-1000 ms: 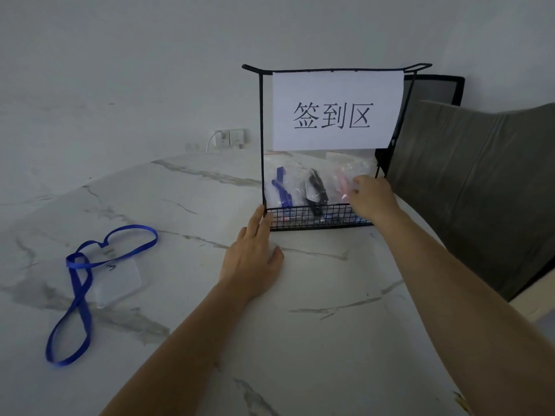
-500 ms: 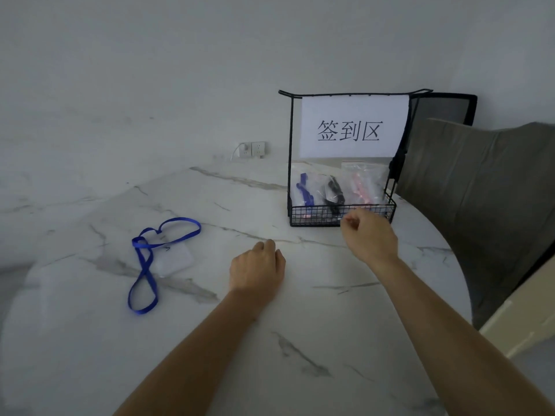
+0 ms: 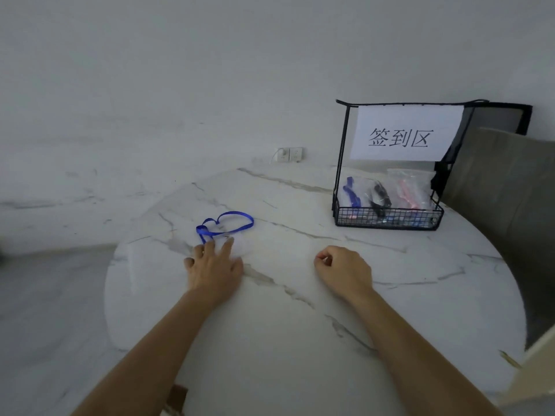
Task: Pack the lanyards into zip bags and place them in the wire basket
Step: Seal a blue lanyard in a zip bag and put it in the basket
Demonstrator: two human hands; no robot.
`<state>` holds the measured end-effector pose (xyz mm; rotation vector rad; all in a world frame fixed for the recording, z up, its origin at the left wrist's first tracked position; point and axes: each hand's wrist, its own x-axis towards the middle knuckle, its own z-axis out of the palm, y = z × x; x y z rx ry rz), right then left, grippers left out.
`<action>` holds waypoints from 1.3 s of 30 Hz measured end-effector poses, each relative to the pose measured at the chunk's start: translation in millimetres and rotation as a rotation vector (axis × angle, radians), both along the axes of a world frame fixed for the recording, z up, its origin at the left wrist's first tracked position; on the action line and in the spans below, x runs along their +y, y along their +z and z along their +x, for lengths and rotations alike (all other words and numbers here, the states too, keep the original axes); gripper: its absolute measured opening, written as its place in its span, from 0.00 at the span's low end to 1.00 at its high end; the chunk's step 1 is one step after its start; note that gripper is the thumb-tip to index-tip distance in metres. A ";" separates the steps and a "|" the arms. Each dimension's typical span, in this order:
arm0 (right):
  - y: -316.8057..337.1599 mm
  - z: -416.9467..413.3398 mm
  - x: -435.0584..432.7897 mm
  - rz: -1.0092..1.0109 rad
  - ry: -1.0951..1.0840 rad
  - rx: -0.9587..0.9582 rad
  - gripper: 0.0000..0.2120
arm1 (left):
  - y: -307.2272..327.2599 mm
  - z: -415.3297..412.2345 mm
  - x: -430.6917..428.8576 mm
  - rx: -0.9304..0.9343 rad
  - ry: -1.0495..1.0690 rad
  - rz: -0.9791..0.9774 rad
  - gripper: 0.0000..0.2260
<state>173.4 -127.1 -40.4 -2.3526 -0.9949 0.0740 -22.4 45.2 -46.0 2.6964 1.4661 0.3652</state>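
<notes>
1. Left hand (image 3: pixel 214 267) is flat on the white marble surface (image 3: pixel 270 340), palm down, fingers (image 3: pixel 227 246) straight and spread, gripping nothing.
2. Its fingertips reach the near end of the blue lanyard (image 3: pixel 237 212); can't tell if they press the ribbon or just cover it.
3. That lanyard lies loose, not bagged, in a heart-like loop toward the far left edge of the surface.
4. Right hand (image 3: pixel 345 273) sits approx. mid-surface, well apart from the lanyard, fingers (image 3: pixel 322 259) curled into a loose fist w/ nothing seen inside.
5. Wire basket (image 3: pixel 387 219) stands at the far right edge, upright, w/ a tall frame carrying a paper sign (image 3: pixel 405 133) (three printed characters).
6. Inside the basket, three zip bags stand side by side: blue one (image 3: pixel 350 193) at left, black one (image 3: pixel 379 197) in the middle, pink one (image 3: pixel 409 193) at right.
7. A grey chair (image 3: pixel 504 190) stands just beyond the basket's right side; wall socket (image 3: pixel 289 154) behind the far edge.
</notes>
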 end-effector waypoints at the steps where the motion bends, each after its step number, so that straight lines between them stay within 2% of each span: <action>1: -1.6 -0.2 -0.4 0.000 -0.006 -0.023 0.07 | 1.2 0.4 -0.8 0.006 -0.033 -0.021 0.21; 5: -2.0 3.8 6.1 0.020 -0.021 -0.012 0.08 | 10.3 4.0 1.3 -0.109 -0.211 -0.134 0.11; 7: -4.1 4.7 6.4 0.063 -0.032 0.021 0.08 | 15.3 9.1 0.6 -0.074 -0.232 -0.153 0.08; 9: -8.0 5.4 5.4 0.111 -0.050 0.058 0.08 | 16.7 14.7 -3.6 0.013 -0.239 -0.102 0.12; 11: -10.6 7.6 4.8 0.118 -0.058 0.076 0.09 | 14.9 22.5 -7.1 0.014 -0.235 -0.117 0.13; 13: -9.4 5.8 5.7 0.148 -0.061 0.086 0.10 | 14.8 22.6 -10.8 -0.121 -0.218 -0.176 0.14; 18: -13.4 9.0 3.1 0.270 -0.063 0.152 0.15 | 8.0 24.5 -29.5 -0.492 -0.217 -0.305 0.30; 23: -14.3 7.8 -0.1 0.390 0.060 0.182 0.19 | 6.5 20.6 -34.4 -0.610 -0.276 -0.389 0.32; 25: -15.2 4.5 -0.5 0.361 0.192 0.165 0.27 | 7.0 19.1 -35.6 -0.607 -0.307 -0.402 0.32; 27: -17.0 2.4 -0.2 0.184 0.280 0.057 0.34 | 8.1 19.6 -39.2 -0.626 -0.349 -0.423 0.31; 28: -18.6 2.1 0.1 0.087 0.297 -0.012 0.34 | 9.1 19.8 -42.0 -0.648 -0.368 -0.449 0.31; 29: -20.1 2.5 1.4 0.027 0.309 -0.068 0.29 | 9.3 20.0 -43.6 -0.670 -0.379 -0.479 0.31; 31: -19.0 4.3 1.8 0.052 0.310 -0.104 0.15 | 9.1 19.5 -46.1 -0.726 -0.391 -0.530 0.31; 32: -17.4 5.5 2.1 0.091 0.288 -0.093 0.11 | 9.1 18.6 -46.3 -0.764 -0.390 -0.562 0.31; 35: -9.1 9.6 0.9 0.235 0.119 -0.004 0.11 | 10.4 15.5 -43.1 -0.891 -0.385 -0.682 0.31; 37: -4.8 12.6 -1.0 0.367 -0.018 0.074 0.11 | 11.2 15.5 -42.1 -0.912 -0.390 -0.704 0.29; 39: -2.2 12.8 -1.6 0.422 -0.104 0.066 0.10 | 12.7 15.7 -43.6 -0.908 -0.407 -0.718 0.27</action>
